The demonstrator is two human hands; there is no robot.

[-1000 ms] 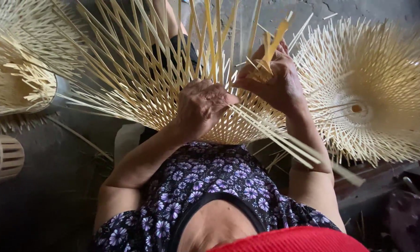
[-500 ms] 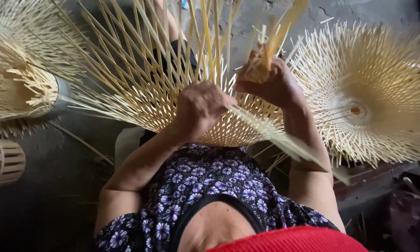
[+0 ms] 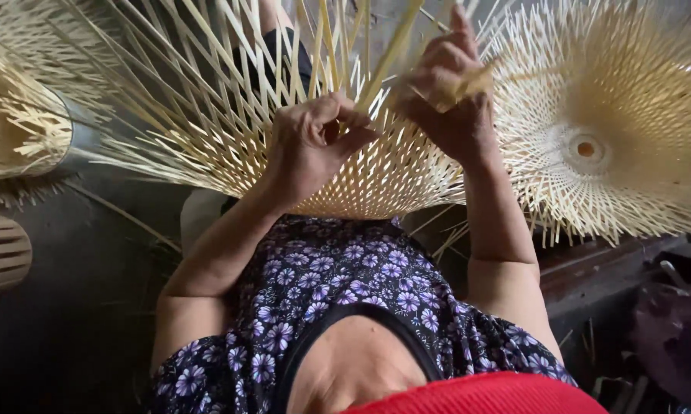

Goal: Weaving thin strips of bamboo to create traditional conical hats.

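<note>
On the dark floor, both hands pinch strips of the half-woven basket: left hand, right hand; many strips remain loose.

Loose bamboo strips are fanning out above both hands, blocking passage; a finished woven piece is crowding the right hand's outer side.
</note>
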